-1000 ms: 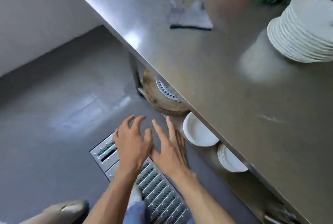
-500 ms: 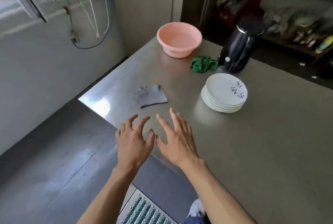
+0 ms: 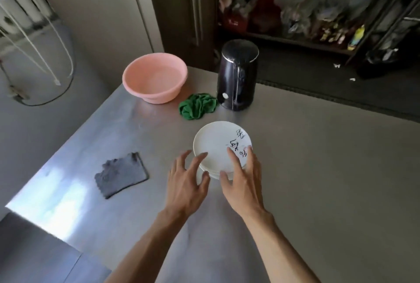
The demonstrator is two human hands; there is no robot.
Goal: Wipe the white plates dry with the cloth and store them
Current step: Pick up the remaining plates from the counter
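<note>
The white plates sit in one neat stack near the middle of the steel bench. The top one is face up, with black writing along its right side. Stacked like this, they are kept together and within easy reach from the near edge. Both hands are released and empty: the left hand is poised at the stack's near left rim with fingers spread, and the right hand is over the near right rim, its fingertips close to the writing. The spread suggests they are shaping to take a plate, or the whole stack, by opposite edges, though I cannot tell whether any finger actually touches the china. The grey cloth lies flat on its own to the left of the stack, apart from it and nearer the bench's left edge, so neither hand has the thing that does the wiping. It looks placed where the left hand can reach it once a plate is lifted. Farther back a pink basin stands near the far left corner, and a crumpled green cloth lies between it and a black kettle, just beside the kettle's base and out of the way of the working space in front. In my judgement the drying of this stack has not yet begun.
</note>
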